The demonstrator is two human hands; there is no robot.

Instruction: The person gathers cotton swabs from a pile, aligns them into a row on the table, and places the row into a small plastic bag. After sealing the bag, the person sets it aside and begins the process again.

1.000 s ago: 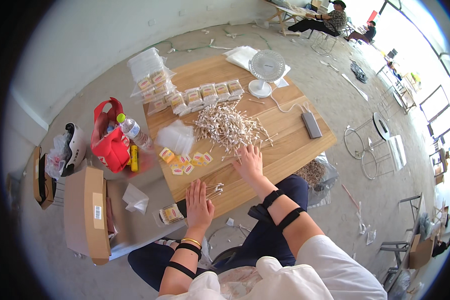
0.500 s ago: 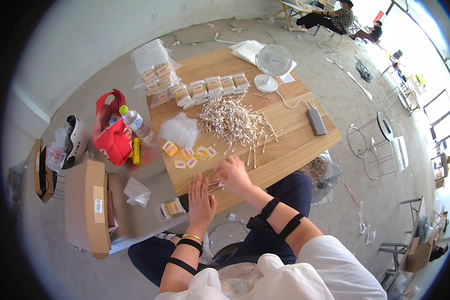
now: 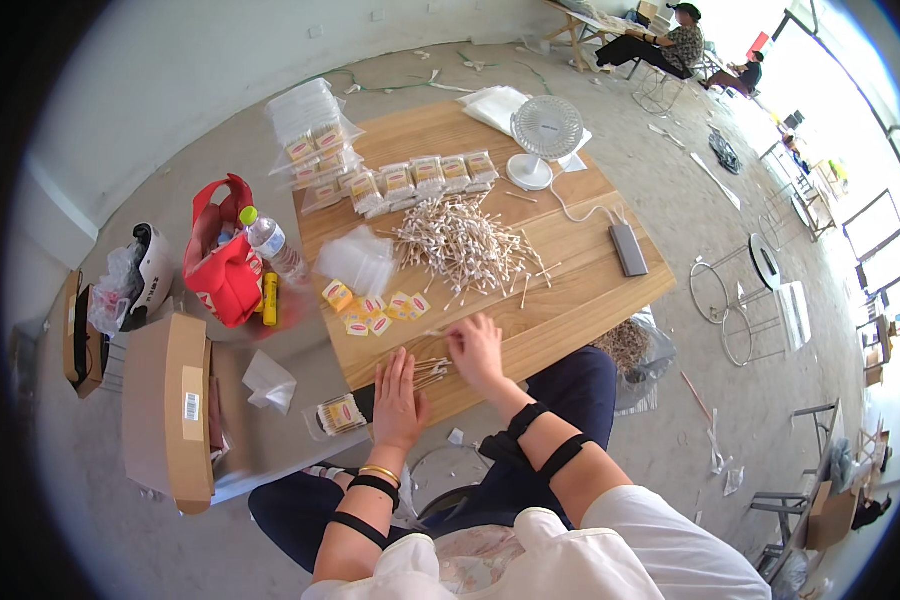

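Observation:
My left hand [image 3: 400, 400] lies with fingers stretched out at the table's near edge, over the ends of a small bundle of cotton swabs [image 3: 433, 371]. Just to its right, my right hand [image 3: 478, 352] has its fingers drawn together, and a thin pale swab seems to stick out from them. Beyond both hands spreads a big loose pile of cotton swabs [image 3: 460, 240]. A clear packet of swabs [image 3: 340, 415] with a yellow and white label rests beside my left hand. Small yellow and white label cards [image 3: 368, 318] lie ahead of it, near clear plastic bags [image 3: 358, 262].
Filled swab packets [image 3: 398, 182] stand in a row behind the pile. A white fan [image 3: 547, 130] is cabled to a grey power bank [image 3: 628, 250]. Leftward are a red bag [image 3: 225, 280], a water bottle [image 3: 275, 245] and a cardboard box [image 3: 170, 420]. Two people sit far off.
My right hand has shifted slightly right, uncovering more of the bundle. Loose swabs that lay at the pile's near edge are no longer there. The left hand stays in place.

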